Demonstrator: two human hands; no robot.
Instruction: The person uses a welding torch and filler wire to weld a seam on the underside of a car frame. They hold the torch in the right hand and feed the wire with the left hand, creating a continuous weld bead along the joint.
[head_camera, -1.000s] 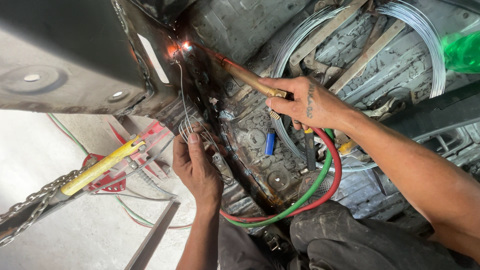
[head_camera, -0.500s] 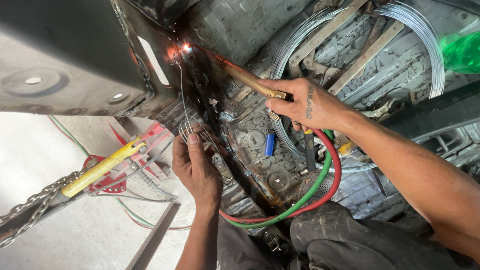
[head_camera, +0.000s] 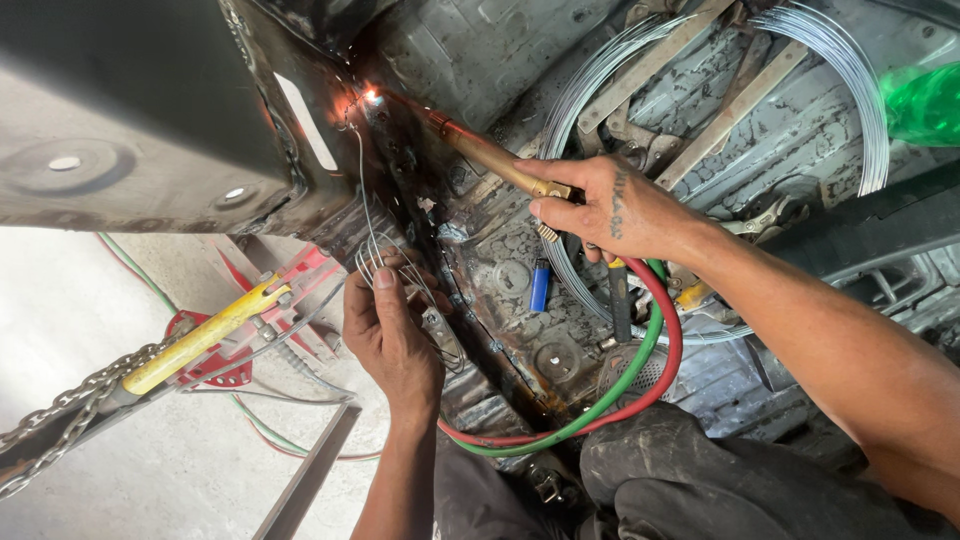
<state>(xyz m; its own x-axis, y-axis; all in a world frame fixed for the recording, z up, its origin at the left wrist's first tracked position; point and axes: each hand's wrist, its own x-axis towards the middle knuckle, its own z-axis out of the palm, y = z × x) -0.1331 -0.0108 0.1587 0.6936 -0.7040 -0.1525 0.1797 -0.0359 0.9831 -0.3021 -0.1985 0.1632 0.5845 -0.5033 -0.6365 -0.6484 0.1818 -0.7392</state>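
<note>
My right hand (head_camera: 600, 208) grips a brass gas torch (head_camera: 478, 155) whose tip points up-left at a glowing orange spot (head_camera: 370, 96) on a dark metal seam of a car body. My left hand (head_camera: 388, 335) pinches a thin filler wire (head_camera: 364, 190), bent into loops at my fingers, its free end rising to the glowing spot. Red and green hoses (head_camera: 640, 370) run from the torch down past my right wrist and curve across the floor pan.
A coil of silver wire (head_camera: 850, 70) lies on the rusty floor pan with metal strips (head_camera: 740, 105). A blue lighter (head_camera: 540, 285) rests below the torch. A yellow-handled red clamp tool (head_camera: 205, 335) and a chain (head_camera: 70, 400) hang at lower left. A green object (head_camera: 925, 100) sits at far right.
The glow at the torch tip has shifted slightly along the seam. Both hands have stayed almost still.
</note>
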